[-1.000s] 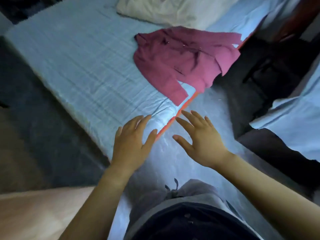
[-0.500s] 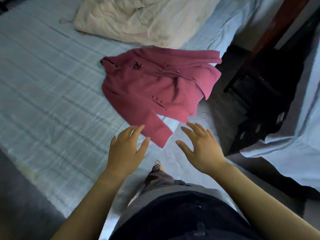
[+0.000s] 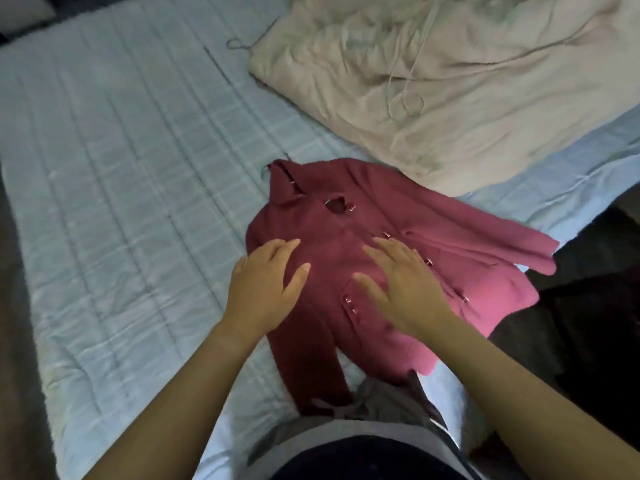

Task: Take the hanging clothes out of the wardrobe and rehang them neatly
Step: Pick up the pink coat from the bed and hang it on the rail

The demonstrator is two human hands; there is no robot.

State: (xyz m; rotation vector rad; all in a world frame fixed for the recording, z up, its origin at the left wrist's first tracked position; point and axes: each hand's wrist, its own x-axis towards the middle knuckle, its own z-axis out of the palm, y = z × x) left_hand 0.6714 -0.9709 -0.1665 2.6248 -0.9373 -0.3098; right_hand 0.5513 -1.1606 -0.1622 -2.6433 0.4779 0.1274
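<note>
A dark pink buttoned jacket (image 3: 349, 244) lies spread flat on the pale blue quilted bed (image 3: 121, 188), collar toward the far side, one sleeve reaching right to the bed's edge. My left hand (image 3: 265, 287) is over its left shoulder area with fingers straight and spread. My right hand (image 3: 401, 289) is over the jacket's front by the buttons, fingers also straight. Neither hand grips the cloth. A thin wire hanger hook (image 3: 239, 46) shows on the bed at the far side, beside the cream garment.
A crumpled cream garment (image 3: 467, 81) with a drawstring covers the bed's far right. Dark floor and dark furniture (image 3: 588, 306) lie right of the bed. A dark floor strip (image 3: 17, 341) runs along the left.
I have moved closer to the bed. Both hands went forward from over the bed's near edge to over the jacket, fingers still spread.
</note>
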